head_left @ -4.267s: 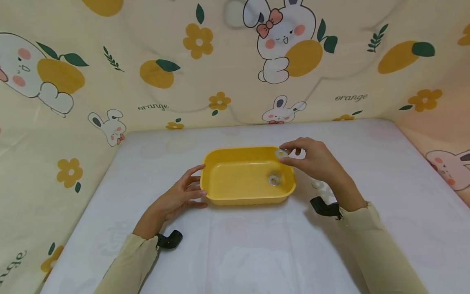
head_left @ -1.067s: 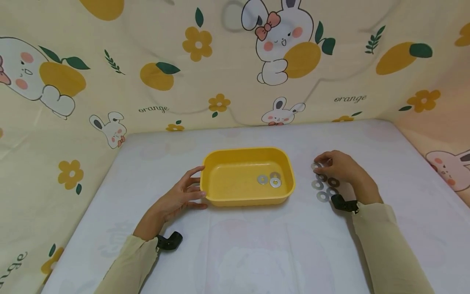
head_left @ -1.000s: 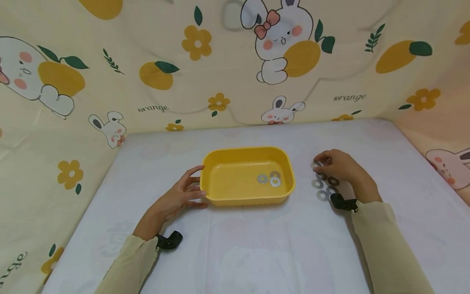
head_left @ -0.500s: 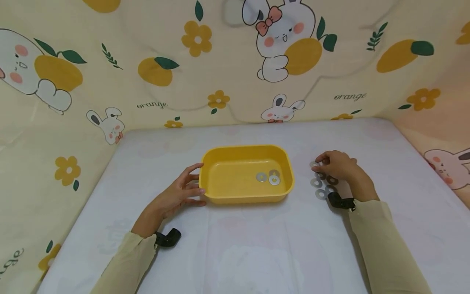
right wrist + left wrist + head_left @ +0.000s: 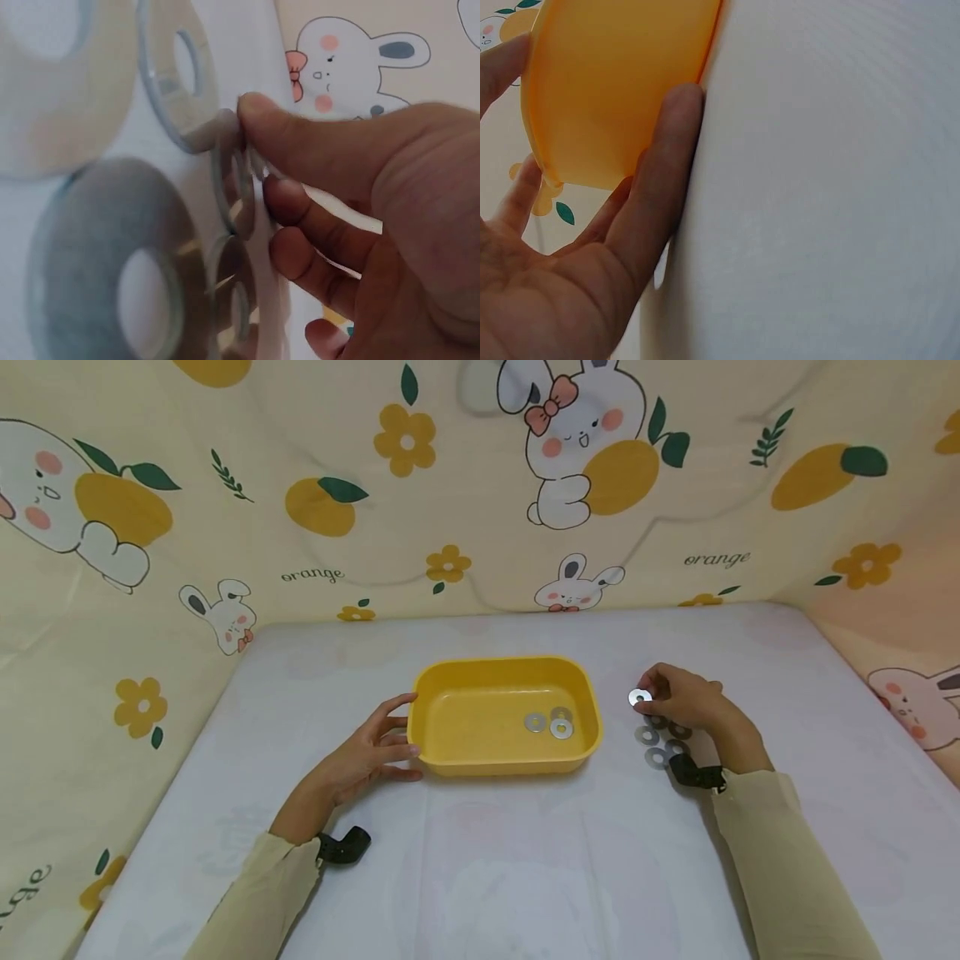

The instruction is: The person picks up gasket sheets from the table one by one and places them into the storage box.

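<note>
My left hand (image 5: 352,764) rests spread against the left end of a yellow plastic tub (image 5: 465,770). In the left wrist view its fingers (image 5: 656,157) lie fairly straight along the tub's end wall (image 5: 615,97). Beyond the tub's right side, my right hand (image 5: 693,700) pinches a flat metal washer (image 5: 640,697) between thumb and fingertips. The thumb hides most of that washer in the right wrist view. Below this hand several loose washers (image 5: 656,757) lie on the white cloth. Inside the tub, toward its right end, are two washers (image 5: 535,722) and a fainter ring just behind one.
A white cloth (image 5: 495,860) covers the table. Behind it and at the sides hangs a cream sheet (image 5: 465,485) printed with rabbits and oranges. Each wrist carries a small black camera (image 5: 345,845).
My right hand has gone from above the tub's right rim to the loose washers, and one more washer lies in the tub. Just now the pinched washer has tilted and shines. The left hand keeps its place.
</note>
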`<state>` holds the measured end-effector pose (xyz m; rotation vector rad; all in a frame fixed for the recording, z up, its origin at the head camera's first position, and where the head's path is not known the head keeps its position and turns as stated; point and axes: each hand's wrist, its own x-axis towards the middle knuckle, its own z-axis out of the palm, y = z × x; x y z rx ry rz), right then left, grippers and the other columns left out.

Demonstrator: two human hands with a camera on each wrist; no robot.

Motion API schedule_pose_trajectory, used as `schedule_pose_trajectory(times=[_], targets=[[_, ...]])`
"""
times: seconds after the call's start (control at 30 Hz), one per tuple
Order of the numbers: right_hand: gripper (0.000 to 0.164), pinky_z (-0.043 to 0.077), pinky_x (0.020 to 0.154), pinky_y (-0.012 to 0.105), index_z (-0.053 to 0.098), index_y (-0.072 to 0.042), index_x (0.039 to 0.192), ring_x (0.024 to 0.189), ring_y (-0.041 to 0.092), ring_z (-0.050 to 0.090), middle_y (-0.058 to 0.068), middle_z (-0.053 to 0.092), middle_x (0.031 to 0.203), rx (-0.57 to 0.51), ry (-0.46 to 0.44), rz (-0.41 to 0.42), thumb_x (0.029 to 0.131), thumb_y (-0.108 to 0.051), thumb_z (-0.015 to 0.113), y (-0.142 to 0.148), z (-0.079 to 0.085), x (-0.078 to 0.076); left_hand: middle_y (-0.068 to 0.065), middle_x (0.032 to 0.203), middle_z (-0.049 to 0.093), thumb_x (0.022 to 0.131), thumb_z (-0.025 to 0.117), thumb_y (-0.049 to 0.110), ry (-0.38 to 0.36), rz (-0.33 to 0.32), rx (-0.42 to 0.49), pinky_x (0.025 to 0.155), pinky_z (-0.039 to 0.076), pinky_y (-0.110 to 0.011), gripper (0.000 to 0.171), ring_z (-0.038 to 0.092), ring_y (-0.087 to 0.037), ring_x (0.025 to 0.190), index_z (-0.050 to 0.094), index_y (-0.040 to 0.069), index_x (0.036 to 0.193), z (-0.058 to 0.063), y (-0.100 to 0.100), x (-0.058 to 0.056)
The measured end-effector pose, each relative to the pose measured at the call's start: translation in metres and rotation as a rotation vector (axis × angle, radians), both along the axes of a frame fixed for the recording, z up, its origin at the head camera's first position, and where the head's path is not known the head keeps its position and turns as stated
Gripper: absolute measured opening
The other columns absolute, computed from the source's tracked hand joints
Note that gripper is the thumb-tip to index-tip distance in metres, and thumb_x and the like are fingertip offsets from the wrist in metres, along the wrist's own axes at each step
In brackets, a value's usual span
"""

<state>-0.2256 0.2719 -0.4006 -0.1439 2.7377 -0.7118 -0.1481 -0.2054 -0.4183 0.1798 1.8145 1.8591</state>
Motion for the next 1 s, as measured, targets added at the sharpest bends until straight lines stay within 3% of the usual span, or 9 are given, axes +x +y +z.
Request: schedule_pose_trajectory(times=[0.13,0.27,0.37,0.67,1.0], targets=[[0.043,0.024,0.092,0.066,0.055,-0.009,0.125,0.099,0.032,0.054,0.017,0.062,0.112,0.016,0.004,0.032,0.095,-0.037,0.067,0.0007,-0.0035,-0.0009,-0.019,0.152,0.028,0.092,0.069,0.009,-0.007,0.003,0.001,0.091,0.059,-0.050,0.083,0.062,-0.026,0.113,0.020,0.032,0.156,-0.0013,-0.0006,0.0007],[0.045,0.046,0.080,0.043,0.053,-0.014,0.132,0.091,0.028,0.054,0.015,0.060,0.109,0.014,-0.028,0.020,0.096,-0.039,0.065,0.0007,-0.0070,0.0002,-0.019,0.151,0.030,0.091,0.070,0.010,-0.019,0.006,0.008,0.092,0.059,-0.051,0.083,0.061,-0.026,0.114,0.022,0.034,0.155,-0.0025,0.0001,0.0016],[0.047,0.047,0.065,0.026,0.052,-0.016,0.134,0.088,0.025,0.054,0.014,0.059,0.110,0.002,-0.038,0.010,0.096,-0.041,0.064,-0.0003,-0.0074,0.0013,-0.018,0.151,0.031,0.091,0.070,0.010,-0.020,0.013,0.010,0.092,0.059,-0.050,0.084,0.061,-0.027,0.115,0.022,0.034,0.155,-0.0026,0.0006,0.0019],[0.054,0.047,0.075,0.028,0.053,-0.009,0.136,0.095,0.025,0.053,0.013,0.058,0.112,-0.001,-0.016,0.026,0.094,-0.040,0.067,0.0022,-0.0073,0.0029,-0.019,0.152,0.029,0.091,0.070,0.010,-0.030,0.009,-0.004,0.093,0.058,-0.051,0.084,0.060,-0.027,0.117,0.022,0.035,0.155,-0.0043,0.0016,0.0026],[0.050,0.046,0.072,0.027,0.055,-0.007,0.133,0.093,0.024,0.053,0.012,0.058,0.106,-0.016,0.015,0.026,0.094,-0.035,0.068,-0.0003,-0.0045,0.0001,-0.020,0.152,0.030,0.091,0.071,0.010,-0.014,0.016,-0.005,0.092,0.058,-0.051,0.084,0.060,-0.026,0.116,0.022,0.034,0.155,-0.0021,0.0001,0.0000]])
